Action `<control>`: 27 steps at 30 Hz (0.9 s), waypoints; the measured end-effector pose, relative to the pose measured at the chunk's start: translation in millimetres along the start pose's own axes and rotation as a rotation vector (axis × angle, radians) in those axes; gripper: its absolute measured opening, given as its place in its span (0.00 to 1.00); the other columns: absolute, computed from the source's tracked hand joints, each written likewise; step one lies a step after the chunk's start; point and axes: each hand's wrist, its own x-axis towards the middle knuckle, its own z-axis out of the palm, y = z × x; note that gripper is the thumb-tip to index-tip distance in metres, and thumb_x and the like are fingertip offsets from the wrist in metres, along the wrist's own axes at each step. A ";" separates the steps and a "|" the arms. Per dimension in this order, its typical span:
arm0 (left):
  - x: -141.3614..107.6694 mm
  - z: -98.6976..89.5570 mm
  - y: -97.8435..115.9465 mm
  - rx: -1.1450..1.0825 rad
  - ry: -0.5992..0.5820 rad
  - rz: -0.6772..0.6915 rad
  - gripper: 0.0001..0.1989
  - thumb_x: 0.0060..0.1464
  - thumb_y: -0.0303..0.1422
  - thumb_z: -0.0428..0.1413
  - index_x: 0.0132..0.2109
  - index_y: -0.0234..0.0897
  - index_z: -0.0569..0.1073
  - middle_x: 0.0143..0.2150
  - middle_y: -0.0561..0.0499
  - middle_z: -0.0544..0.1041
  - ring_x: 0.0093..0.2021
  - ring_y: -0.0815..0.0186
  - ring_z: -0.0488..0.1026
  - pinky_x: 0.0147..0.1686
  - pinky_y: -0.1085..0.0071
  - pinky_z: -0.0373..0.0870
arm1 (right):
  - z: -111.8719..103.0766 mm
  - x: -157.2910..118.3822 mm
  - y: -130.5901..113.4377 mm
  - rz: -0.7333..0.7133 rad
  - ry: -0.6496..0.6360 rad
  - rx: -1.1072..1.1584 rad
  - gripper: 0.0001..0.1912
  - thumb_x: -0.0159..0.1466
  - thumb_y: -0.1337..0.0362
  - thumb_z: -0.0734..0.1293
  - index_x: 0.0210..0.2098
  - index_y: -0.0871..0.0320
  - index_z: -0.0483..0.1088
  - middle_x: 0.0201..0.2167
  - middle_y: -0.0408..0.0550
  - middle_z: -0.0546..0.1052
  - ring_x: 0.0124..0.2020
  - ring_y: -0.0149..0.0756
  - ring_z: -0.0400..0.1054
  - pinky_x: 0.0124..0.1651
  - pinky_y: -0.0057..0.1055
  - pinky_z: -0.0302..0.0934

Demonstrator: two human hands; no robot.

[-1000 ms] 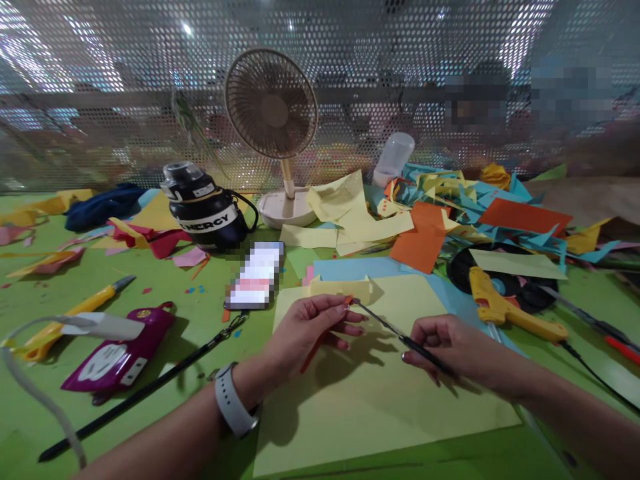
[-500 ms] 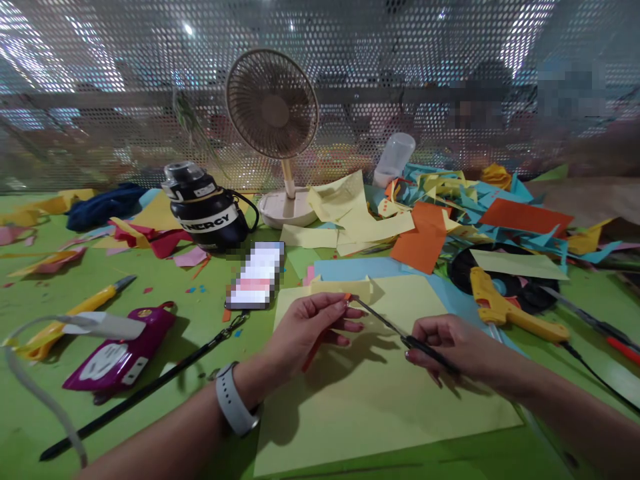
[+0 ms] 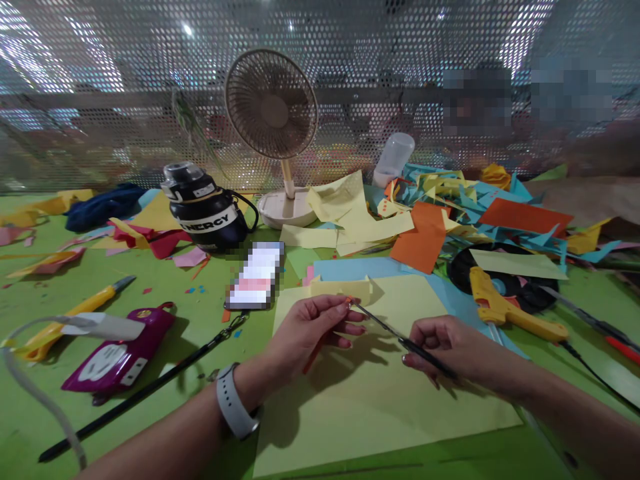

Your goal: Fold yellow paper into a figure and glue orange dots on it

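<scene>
My left hand (image 3: 315, 327) pinches a narrow orange paper strip (image 3: 313, 355) between thumb and index finger. One end shows at the fingertips, and the tail hangs below the palm. The other fingers are loosely spread. In my right hand (image 3: 443, 343) is a pair of dark-handled scissors (image 3: 387, 327), seen nearly edge-on, their tips at the strip's upper end. My fingers hide part of the handles. Beneath both hands lies a large pale yellow sheet (image 3: 400, 413), with a small folded yellow paper piece (image 3: 341, 288) standing near its far edge.
A yellow glue gun (image 3: 515, 310) lies at right beside a black round tray. Paper scraps (image 3: 450, 187) pile up behind it. A fan (image 3: 273, 110), black bottle (image 3: 207, 217), phone (image 3: 256, 275), purple pouch (image 3: 123, 350) and yellow cutter (image 3: 75, 317) occupy the left and back.
The scissors and my right hand have shifted very slightly left, so the tips sit closer to the left fingertips. My left hand keeps its pinch on the orange strip.
</scene>
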 end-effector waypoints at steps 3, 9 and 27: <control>-0.1 0.3 0.3 0.004 0.002 0.000 0.10 0.53 0.32 0.60 0.43 0.33 0.77 0.37 0.45 0.81 0.32 0.69 0.78 0.26 0.80 0.72 | 0.3 0.4 -0.4 0.002 0.007 0.005 0.20 0.46 0.55 0.76 0.22 0.60 0.63 0.15 0.37 0.68 0.16 0.22 0.56 0.19 0.21 0.48; -0.9 0.4 0.4 0.014 0.003 -0.002 0.10 0.53 0.32 0.60 0.43 0.32 0.76 0.38 0.44 0.81 0.32 0.69 0.78 0.26 0.80 0.72 | -0.8 0.8 2.4 -0.027 0.002 -0.017 0.19 0.47 0.54 0.75 0.23 0.60 0.64 0.15 0.37 0.68 0.16 0.22 0.56 0.19 0.21 0.48; -1.6 1.5 2.0 0.033 0.056 -0.036 0.12 0.53 0.35 0.60 0.42 0.32 0.76 0.39 0.41 0.81 0.33 0.65 0.78 0.26 0.75 0.72 | -2.1 2.5 4.7 -0.032 0.024 -0.027 0.20 0.48 0.52 0.74 0.24 0.60 0.64 0.15 0.37 0.68 0.15 0.21 0.54 0.18 0.21 0.46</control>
